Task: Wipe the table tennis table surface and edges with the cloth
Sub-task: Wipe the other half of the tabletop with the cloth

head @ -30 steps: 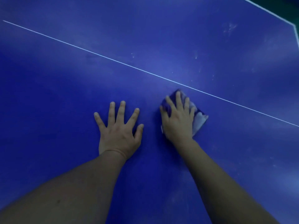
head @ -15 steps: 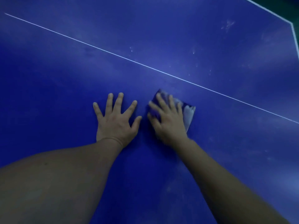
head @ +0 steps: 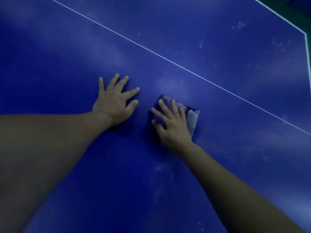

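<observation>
The blue table tennis table (head: 218, 52) fills the view, crossed by a thin white centre line (head: 168, 60). My right hand (head: 171, 126) presses flat on a folded blue and white cloth (head: 192, 119), which shows at my fingertips and along the hand's right side. My left hand (head: 116, 101) lies flat on the table with fingers spread, a short gap to the left of the cloth, holding nothing.
The table's white border and corner (head: 305, 33) run along the upper right, with dark floor beyond. Pale dusty smears and specks (head: 239, 25) mark the surface near that corner, and more streaks (head: 161, 175) lie close to me.
My right hand has slid the cloth toward me and to the right, away from the centre line. My left hand stayed planted on the table.
</observation>
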